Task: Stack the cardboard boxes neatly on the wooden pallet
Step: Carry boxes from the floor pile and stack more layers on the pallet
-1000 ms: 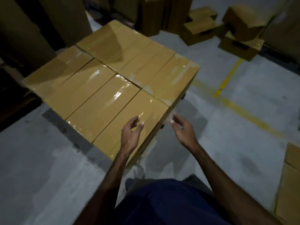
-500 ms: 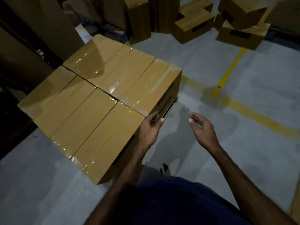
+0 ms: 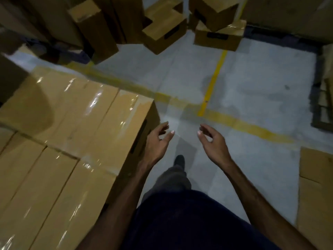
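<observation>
A block of taped cardboard boxes stands stacked at my left, tops level and glossy with tape; what it rests on is hidden. My left hand hangs beside the block's right side wall, fingers loosely curled, holding nothing. My right hand is out over the bare floor, also loosely curled and empty. Loose cardboard boxes lie jumbled on the floor at the far side, one upright tall box among them and another pair to their right.
Grey concrete floor with yellow lines lies ahead. More cardboard sits at the right edge. A dark slatted structure stands at far right. My leg and shoe step forward between my hands.
My view has swung right and forward, past the stacked block. My left hand has come off the block's corner edge. Both hands now hang free over the floor.
</observation>
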`<action>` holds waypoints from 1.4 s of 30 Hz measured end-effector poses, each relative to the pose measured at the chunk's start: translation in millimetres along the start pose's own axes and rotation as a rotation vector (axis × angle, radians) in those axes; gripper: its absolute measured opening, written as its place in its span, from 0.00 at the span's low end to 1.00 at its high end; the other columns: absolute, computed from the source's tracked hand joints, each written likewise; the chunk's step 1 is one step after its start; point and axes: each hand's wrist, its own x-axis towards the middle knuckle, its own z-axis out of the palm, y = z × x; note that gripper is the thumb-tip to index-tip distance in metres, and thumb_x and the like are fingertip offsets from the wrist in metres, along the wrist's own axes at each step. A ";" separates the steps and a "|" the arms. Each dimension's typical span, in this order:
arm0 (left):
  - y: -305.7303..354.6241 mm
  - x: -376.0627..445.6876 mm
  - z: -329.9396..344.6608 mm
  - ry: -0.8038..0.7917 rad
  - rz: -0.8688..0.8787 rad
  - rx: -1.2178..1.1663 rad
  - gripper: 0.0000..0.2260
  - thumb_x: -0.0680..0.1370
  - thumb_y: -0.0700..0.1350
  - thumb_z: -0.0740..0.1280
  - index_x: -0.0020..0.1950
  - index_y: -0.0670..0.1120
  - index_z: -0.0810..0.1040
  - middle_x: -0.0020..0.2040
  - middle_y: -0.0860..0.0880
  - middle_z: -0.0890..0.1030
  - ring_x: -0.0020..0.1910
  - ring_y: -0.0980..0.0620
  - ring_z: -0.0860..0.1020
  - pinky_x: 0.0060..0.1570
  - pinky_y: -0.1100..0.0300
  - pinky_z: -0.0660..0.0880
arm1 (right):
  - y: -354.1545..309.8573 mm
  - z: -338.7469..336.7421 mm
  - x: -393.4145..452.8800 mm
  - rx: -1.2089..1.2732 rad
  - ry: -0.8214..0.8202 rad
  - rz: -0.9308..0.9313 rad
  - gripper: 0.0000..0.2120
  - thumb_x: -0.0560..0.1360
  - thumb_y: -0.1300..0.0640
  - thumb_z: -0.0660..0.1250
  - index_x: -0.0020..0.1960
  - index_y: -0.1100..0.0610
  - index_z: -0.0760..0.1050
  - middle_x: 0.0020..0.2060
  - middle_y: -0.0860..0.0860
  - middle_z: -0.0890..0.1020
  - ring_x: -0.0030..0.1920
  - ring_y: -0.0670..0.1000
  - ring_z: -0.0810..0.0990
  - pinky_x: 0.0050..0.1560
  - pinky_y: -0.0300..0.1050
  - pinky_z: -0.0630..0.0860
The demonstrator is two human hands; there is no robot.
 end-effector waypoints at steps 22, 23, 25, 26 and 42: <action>296.8 498.7 200.2 -0.009 0.165 0.001 0.23 0.82 0.52 0.72 0.75 0.49 0.77 0.67 0.51 0.82 0.64 0.54 0.80 0.64 0.51 0.79 | -34.7 -286.6 520.1 0.084 0.161 0.016 0.20 0.82 0.49 0.70 0.72 0.55 0.77 0.63 0.49 0.83 0.65 0.46 0.80 0.70 0.48 0.75; 310.5 516.6 204.9 0.018 0.155 -0.006 0.22 0.82 0.52 0.72 0.75 0.49 0.77 0.67 0.51 0.82 0.64 0.54 0.80 0.64 0.51 0.78 | -41.2 -299.9 547.9 0.069 0.133 0.004 0.21 0.82 0.50 0.70 0.72 0.55 0.77 0.63 0.49 0.83 0.64 0.46 0.80 0.70 0.48 0.75; 330.9 550.2 212.0 0.063 0.137 -0.024 0.23 0.82 0.53 0.72 0.76 0.49 0.76 0.68 0.51 0.82 0.64 0.54 0.80 0.63 0.53 0.78 | -55.1 -322.1 599.5 0.036 0.074 -0.008 0.21 0.83 0.50 0.69 0.73 0.57 0.76 0.62 0.48 0.82 0.64 0.45 0.80 0.69 0.45 0.74; 336.5 565.4 214.6 0.084 0.129 -0.033 0.24 0.82 0.54 0.71 0.76 0.49 0.76 0.68 0.50 0.82 0.64 0.54 0.80 0.63 0.54 0.78 | -61.8 -329.6 622.7 0.022 0.046 -0.012 0.21 0.83 0.51 0.69 0.73 0.57 0.76 0.61 0.47 0.82 0.64 0.45 0.80 0.68 0.43 0.74; 430.5 972.0 262.8 -0.056 0.042 -0.032 0.28 0.79 0.61 0.71 0.76 0.50 0.76 0.69 0.52 0.81 0.65 0.52 0.80 0.67 0.47 0.78 | -147.1 -381.8 1012.2 -0.100 0.067 0.087 0.22 0.84 0.50 0.67 0.76 0.55 0.73 0.62 0.46 0.79 0.63 0.45 0.77 0.63 0.42 0.71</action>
